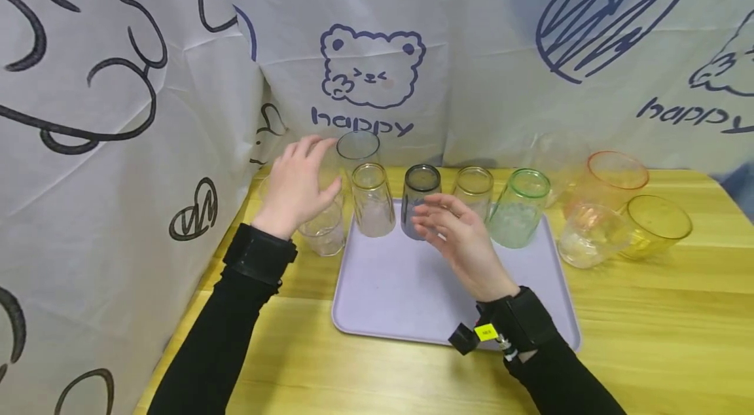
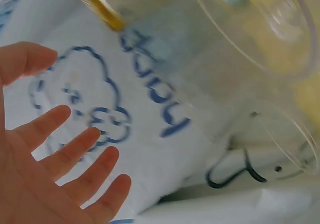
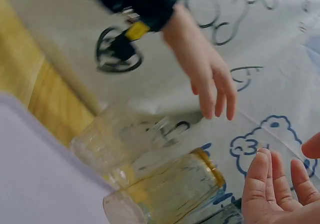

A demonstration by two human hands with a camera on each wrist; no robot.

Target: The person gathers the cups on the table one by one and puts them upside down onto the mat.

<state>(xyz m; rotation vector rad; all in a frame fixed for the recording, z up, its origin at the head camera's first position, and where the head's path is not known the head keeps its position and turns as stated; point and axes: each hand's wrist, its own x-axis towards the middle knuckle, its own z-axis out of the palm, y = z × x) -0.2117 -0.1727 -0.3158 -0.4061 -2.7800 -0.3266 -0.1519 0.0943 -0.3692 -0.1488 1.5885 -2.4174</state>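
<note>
Wooden table (image 1: pixel 294 349) with white sheet (image 1: pixel 477 61) hanging behind its far edge and along its left; on it, pale lilac tray (image 1: pixel 389 290), longer from left to right than from near to far. Along the far part of the tray, row of four glasses, from left to right amber-ringed glass (image 1: pixel 374 205), dark grey glass (image 1: pixel 417 188), tan-ringed glass (image 1: pixel 473 189) and green glass (image 1: pixel 517 215); all with long axis upright and narrow end uppermost, apparently bottom up. Off the tray to the right, pink-orange glass (image 1: pixel 615 179), yellow glass (image 1: pixel 656 225) and low clear glass (image 1: pixel 592 235); off the tray to the left, short clear glass (image 1: pixel 324 235).

Governing relation for any reach, by judgement: amber-ringed glass at the tray's far left corner, between left hand (image 1: pixel 294 186) and right hand (image 1: pixel 462 238); nearer to the left hand, just to its right; right hand farther right and on the near side, in front of the dark grey glass and partly hiding it; contact there impossible to tell. Both hands empty; left with fingers spread apart, right with fingers loosely bent and pointing left.
</note>
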